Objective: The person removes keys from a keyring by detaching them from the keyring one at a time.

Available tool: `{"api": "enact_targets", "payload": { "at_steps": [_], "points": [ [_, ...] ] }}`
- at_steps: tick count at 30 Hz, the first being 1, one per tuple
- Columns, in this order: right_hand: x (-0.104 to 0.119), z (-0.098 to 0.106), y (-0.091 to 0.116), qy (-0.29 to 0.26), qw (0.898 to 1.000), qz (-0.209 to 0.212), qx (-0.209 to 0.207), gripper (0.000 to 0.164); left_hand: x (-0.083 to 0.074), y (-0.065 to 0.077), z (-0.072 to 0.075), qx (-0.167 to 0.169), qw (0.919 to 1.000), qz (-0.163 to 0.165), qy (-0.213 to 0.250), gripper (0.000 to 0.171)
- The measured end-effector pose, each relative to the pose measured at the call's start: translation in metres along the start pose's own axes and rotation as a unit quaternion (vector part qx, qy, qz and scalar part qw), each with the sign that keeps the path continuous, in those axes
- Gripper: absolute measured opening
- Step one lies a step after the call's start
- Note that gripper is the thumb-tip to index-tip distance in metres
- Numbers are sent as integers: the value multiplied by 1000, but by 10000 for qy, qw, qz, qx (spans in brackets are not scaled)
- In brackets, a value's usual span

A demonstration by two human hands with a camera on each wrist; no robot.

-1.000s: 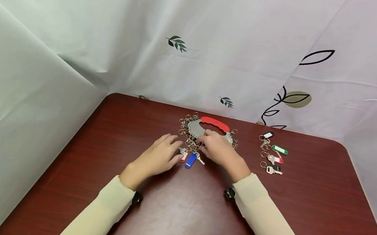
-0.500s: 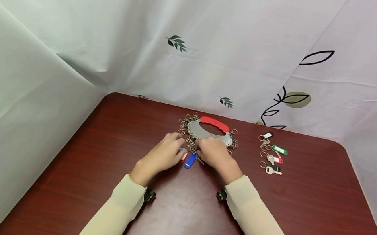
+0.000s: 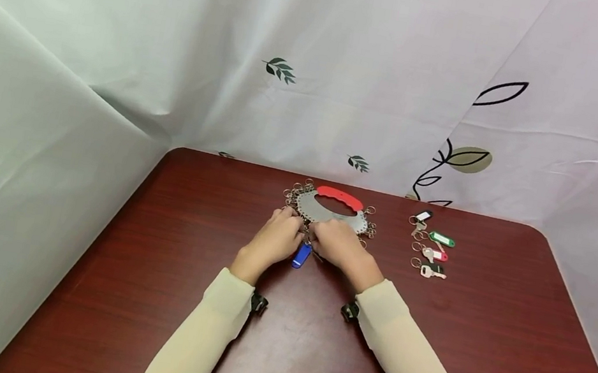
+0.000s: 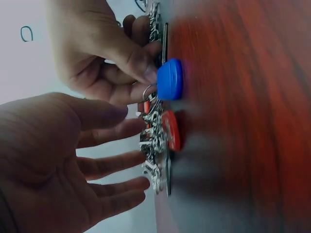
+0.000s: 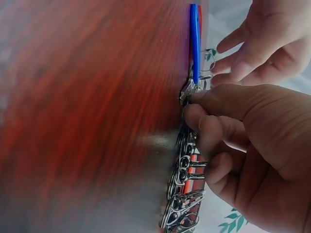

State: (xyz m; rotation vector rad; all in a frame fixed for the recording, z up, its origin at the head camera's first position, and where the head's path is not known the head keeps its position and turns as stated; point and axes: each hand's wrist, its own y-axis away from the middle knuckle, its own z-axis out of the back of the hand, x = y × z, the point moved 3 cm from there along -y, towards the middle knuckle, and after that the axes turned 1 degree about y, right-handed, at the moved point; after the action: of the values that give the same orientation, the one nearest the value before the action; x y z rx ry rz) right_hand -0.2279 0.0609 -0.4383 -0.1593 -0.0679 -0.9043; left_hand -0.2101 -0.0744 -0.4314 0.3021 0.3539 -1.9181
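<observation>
A blue key tag (image 3: 301,256) lies between my hands at the front of a curved metal key holder (image 3: 324,214) with a red handle (image 3: 340,196). My right hand (image 3: 339,242) pinches the blue tag's key ring between thumb and forefinger; the right wrist view shows this pinch beside the metal clips (image 5: 187,167). My left hand (image 3: 275,236) is just left of the tag. In the left wrist view its fingers are extended, close to the clips and holding nothing. A red key tag (image 4: 171,130) lies beside the blue one, hidden by my left hand in the head view.
At the right of the table (image 3: 486,330) lie several tagged keys: a black tag (image 3: 423,216), a green tag (image 3: 442,239), a red tag (image 3: 440,256) and another dark tag with a key (image 3: 430,270). A white curtain (image 3: 324,55) stands behind the table.
My left hand has moved right toward the blue tag, covering the red tag. My right hand has come down from the plate to the blue tag's ring and pinches it.
</observation>
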Motion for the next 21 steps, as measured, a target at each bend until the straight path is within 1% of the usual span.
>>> {"api": "enact_targets", "payload": {
  "at_steps": [4, 9, 11, 16, 19, 21],
  "points": [
    [-1, 0, 1, -196, 9998, 46, 4, 16, -3, -6, -5, 76, 9991, 333, -266, 14],
    [-2, -1, 2, -350, 9994, 12, 82, 19, -6, -11, -10, 2, 9975, 583, -397, 14],
    [-3, -2, 2, -399, 9991, 3, 103, 19, -6, -12, -12, 20, 9970, 656, -414, 14],
    [-4, -3, 3, -551, 9983, -40, 163, 14, -7, -13, -14, 94, 9967, 719, -367, 11],
    [-6, -3, 5, -774, 9965, -213, 214, 7, -7, -13, -13, 71, 9971, 710, -276, 11],
    [-6, -2, 7, -977, 9943, -365, 203, 5, -7, -13, -12, 41, 9973, 716, -174, 13]
  ]
}}
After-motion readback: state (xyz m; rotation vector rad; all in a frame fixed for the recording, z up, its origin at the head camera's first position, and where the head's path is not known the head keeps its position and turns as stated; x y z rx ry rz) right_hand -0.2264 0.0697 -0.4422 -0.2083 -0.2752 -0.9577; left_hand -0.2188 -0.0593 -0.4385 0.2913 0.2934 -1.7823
